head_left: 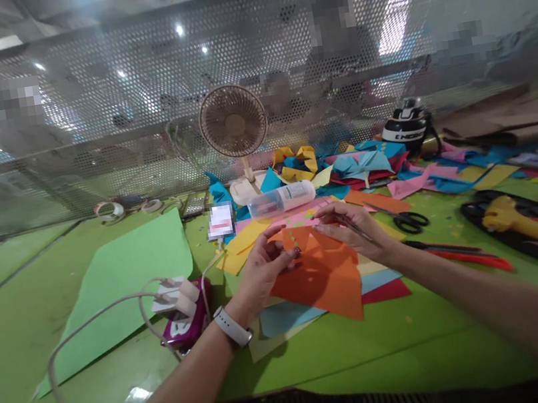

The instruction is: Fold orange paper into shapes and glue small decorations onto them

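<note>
A sheet of orange paper (329, 280) lies in front of me on a pile of coloured sheets, with small green bits along its upper left part. My left hand (264, 266), a white watch band (232, 327) at its wrist, has the left edge of this paper between thumb and fingers. Over the upper right edge is my right hand (354, 228), closed on a slim dark tool (358, 228) that resembles tweezers. The tool's tip is too small to make out. Beyond the hands a pink sheet (301, 215) carries more small bits.
Behind the papers lie a clear bottle with a white label (293, 196) and a small fan (234, 126). Black scissors (409, 221), a red-and-black cutter (463, 252) and a yellow glue gun (519, 218) are at right. At left, cables run from a purple power strip (181, 326) beside a green sheet (122, 270).
</note>
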The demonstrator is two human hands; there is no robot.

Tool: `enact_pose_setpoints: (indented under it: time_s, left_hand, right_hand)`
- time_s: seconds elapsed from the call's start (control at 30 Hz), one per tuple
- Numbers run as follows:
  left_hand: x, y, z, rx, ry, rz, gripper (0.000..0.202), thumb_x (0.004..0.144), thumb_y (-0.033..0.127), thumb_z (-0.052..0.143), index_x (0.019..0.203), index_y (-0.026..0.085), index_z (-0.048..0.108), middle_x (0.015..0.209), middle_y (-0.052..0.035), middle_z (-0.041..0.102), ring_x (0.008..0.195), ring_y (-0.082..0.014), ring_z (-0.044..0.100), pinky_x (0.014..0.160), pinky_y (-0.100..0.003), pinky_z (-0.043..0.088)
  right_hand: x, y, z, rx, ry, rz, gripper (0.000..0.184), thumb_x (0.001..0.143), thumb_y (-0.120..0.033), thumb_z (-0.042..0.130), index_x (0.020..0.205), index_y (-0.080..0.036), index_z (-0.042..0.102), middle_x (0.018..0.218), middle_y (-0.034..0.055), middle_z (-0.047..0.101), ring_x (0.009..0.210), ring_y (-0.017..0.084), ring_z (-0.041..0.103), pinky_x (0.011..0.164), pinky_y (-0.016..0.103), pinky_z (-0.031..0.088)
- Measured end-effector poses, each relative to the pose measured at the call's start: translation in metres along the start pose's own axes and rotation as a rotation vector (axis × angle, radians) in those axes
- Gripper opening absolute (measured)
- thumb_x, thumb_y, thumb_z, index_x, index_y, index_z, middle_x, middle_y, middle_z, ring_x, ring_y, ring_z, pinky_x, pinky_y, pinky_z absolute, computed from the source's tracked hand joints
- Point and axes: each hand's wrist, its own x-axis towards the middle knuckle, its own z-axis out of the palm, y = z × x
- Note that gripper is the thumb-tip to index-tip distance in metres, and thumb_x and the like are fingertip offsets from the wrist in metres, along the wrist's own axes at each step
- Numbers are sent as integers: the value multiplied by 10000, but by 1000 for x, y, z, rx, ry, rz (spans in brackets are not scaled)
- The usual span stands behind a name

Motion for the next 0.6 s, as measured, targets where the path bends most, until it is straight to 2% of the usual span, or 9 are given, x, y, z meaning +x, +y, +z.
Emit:
enact_pose_setpoints:
  time_s: [0.6]
  left_hand:
    - [-1, 0, -1, -2, -20, 18, 493, 777, 209, 704, 1214, 209, 474, 797, 19, 552, 790, -140, 616, 734, -311, 551]
  right_hand:
    - [-1, 2, 0, 8, 6, -7, 228, 765, -330, 671, 940, -189, 636, 837, 30, 654, 783, 165, 605, 711, 285, 476]
